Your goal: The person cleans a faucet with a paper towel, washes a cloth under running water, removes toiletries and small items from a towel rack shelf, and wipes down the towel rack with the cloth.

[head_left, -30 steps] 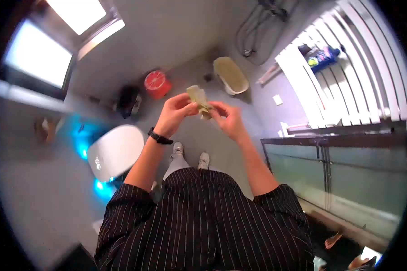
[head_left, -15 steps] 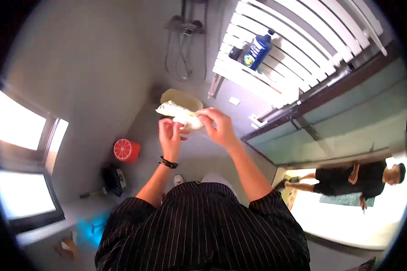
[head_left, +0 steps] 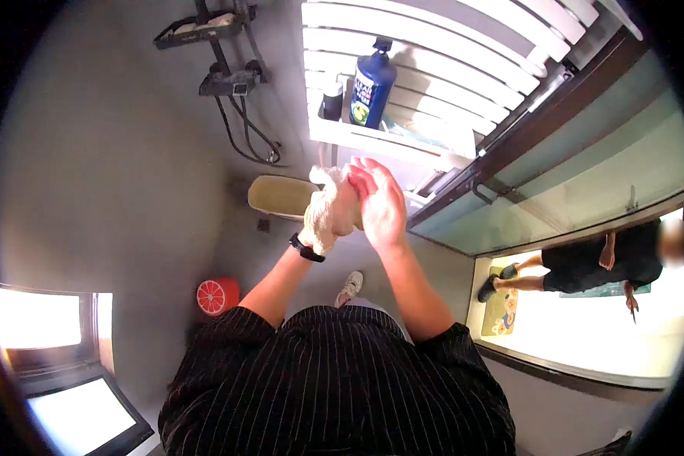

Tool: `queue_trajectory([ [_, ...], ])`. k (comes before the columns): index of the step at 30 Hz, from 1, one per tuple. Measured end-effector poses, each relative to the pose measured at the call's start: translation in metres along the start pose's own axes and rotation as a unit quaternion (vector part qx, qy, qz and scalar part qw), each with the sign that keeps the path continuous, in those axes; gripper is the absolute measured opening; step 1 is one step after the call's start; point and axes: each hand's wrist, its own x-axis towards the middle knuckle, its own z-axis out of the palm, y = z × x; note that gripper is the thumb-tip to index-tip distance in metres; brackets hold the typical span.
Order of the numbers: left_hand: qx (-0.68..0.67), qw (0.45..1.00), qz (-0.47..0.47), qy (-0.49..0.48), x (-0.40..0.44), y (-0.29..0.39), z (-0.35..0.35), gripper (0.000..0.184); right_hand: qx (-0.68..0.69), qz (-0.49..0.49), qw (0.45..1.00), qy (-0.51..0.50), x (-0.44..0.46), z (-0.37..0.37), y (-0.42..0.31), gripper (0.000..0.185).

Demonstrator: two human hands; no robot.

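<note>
Wrapped over my left hand [head_left: 345, 216] is a crumpled off-white cloth [head_left: 323, 211], which reaches down to the black wristband. The cloth hides most of that hand's fingers, so their pose is unclear. Close against its right side is my right hand [head_left: 382, 209], palm turned inward, with its fingers stretched up and slightly curved beside the cloth. Nothing shows gripped in the right hand. Both hands are raised at chest height in front of the striped shirt.
A white slatted rack [head_left: 433, 83] holds a blue pump bottle [head_left: 373, 87] and a dark bottle [head_left: 332, 102]. A beige tub [head_left: 277, 195], red stool [head_left: 219, 295] and shower fixture [head_left: 232, 83] stand beyond. Right are a glass door [head_left: 577, 182] and a person in black [head_left: 604, 258].
The view has swung toward the rack and door. The cloth, earlier held between both hands' fingers, now covers my left hand. My right hand's fingers have straightened.
</note>
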Motion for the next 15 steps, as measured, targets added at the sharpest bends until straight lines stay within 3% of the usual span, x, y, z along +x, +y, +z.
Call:
queue_trajectory([
  [1, 0.082, 0.995, 0.037, 0.035, 0.014, 0.007, 0.005, 0.047, 0.005, -0.001, 1.0, -0.002, 0.007, -0.003, 0.002, 0.048],
  [3, 0.196, 0.975, 0.066, 0.085, 0.041, 0.016, 0.012, 0.043, 0.26, 0.096, 0.96, 0.046, 0.02, -0.006, 0.008, 0.059],
  [4, 0.225, 0.968, 0.063, 0.095, 0.053, 0.016, 0.014, 0.042, 0.261, 0.109, 0.956, 0.074, 0.025, -0.011, 0.016, 0.063],
  [5, 0.039, 0.995, 0.015, 0.095, 0.061, 0.016, 0.015, 0.041, 0.309, 0.121, 0.939, 0.09, 0.031, -0.016, 0.022, 0.065],
  [6, -0.147, 0.984, -0.033, 0.092, 0.065, 0.014, 0.017, 0.04, 0.251, 0.114, 0.96, 0.053, 0.037, -0.016, 0.024, 0.066],
  [7, -0.327, 0.938, -0.077, 0.089, 0.07, 0.011, 0.016, 0.04, 0.192, 0.104, 0.976, 0.014, 0.044, -0.015, 0.028, 0.067],
  [8, -0.496, 0.856, -0.12, 0.083, 0.071, 0.008, 0.016, 0.04, 0.109, 0.066, 0.991, -0.04, 0.05, -0.013, 0.033, 0.063],
  [10, -0.59, 0.786, -0.159, 0.094, 0.066, -0.008, 0.015, 0.04, -0.211, 0.058, 0.974, -0.059, 0.057, -0.013, 0.05, 0.061],
  [11, -0.633, 0.747, -0.177, 0.103, 0.065, -0.016, 0.014, 0.04, -0.14, 0.078, 0.981, -0.107, 0.063, -0.022, 0.049, 0.06],
  [13, -0.373, 0.907, -0.092, 0.171, 0.067, -0.034, 0.007, 0.048, -0.376, -0.057, 0.902, -0.206, 0.086, -0.02, 0.024, 0.068],
  [15, -0.514, 0.834, -0.177, 0.093, 0.062, -0.047, -0.011, 0.048, -0.396, -0.045, 0.897, -0.191, 0.096, -0.026, 0.02, 0.065],
])
